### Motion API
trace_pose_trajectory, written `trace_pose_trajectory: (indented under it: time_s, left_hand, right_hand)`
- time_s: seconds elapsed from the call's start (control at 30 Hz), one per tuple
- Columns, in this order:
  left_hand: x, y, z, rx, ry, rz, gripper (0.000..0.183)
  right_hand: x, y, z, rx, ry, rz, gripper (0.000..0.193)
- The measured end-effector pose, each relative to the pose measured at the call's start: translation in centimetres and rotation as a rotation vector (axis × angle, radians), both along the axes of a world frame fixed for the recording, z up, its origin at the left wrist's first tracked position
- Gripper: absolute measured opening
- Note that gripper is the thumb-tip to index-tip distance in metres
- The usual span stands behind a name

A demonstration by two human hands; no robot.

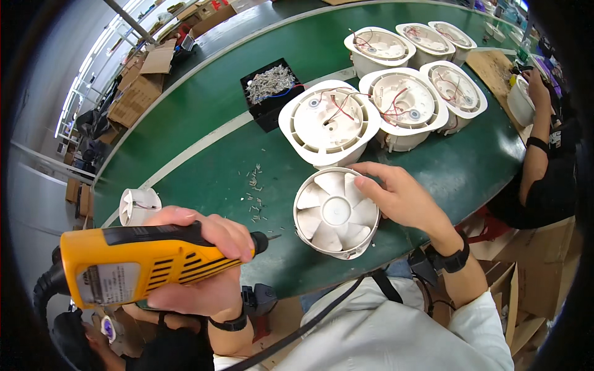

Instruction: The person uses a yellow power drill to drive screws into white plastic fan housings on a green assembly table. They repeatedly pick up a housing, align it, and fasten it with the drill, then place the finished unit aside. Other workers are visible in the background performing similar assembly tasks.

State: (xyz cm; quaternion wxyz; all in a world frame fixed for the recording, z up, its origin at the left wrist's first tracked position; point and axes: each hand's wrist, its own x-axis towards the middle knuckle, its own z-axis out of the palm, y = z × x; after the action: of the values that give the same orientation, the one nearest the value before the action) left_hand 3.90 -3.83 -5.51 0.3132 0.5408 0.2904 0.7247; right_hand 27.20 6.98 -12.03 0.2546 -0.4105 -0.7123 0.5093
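Note:
My left hand point(213, 247) is wrapped round a yellow and black electric screwdriver point(133, 260), held above the table with its thin bit pointing right, toward the fan. A round white fan unit point(336, 211) stands face up on the green table before me, its blades inside a ring-shaped housing. My right hand point(396, 193) grips the far right rim of that fan, thumb and fingers over the edge. Left of the fan, small loose screws point(253, 195) lie scattered on the table. Apart from it, the bit touches nothing.
Several white housings point(329, 123) with red wires stand at the back right. A black bin point(267, 117) of screws sits left of them. A smaller white fan point(138, 206) lies at the left. Co-workers are at right point(537, 105) and lower left point(167, 340).

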Motion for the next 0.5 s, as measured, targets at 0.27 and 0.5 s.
trace_pose_trajectory:
  time_s: [0.27, 0.5]
  left_hand:
    - [1.7, -0.6, -0.1, -0.030, -0.146, -0.132, 0.087]
    - [3.9, -2.4, 1.1, -0.046, 0.041, -0.127, 0.065]
  right_hand:
    - [0.1, -0.7, 1.6, 0.161, -0.177, -0.050, 0.036]
    - [-1.7, -2.2, 0.3, 0.147, -0.060, -0.094, 0.037]
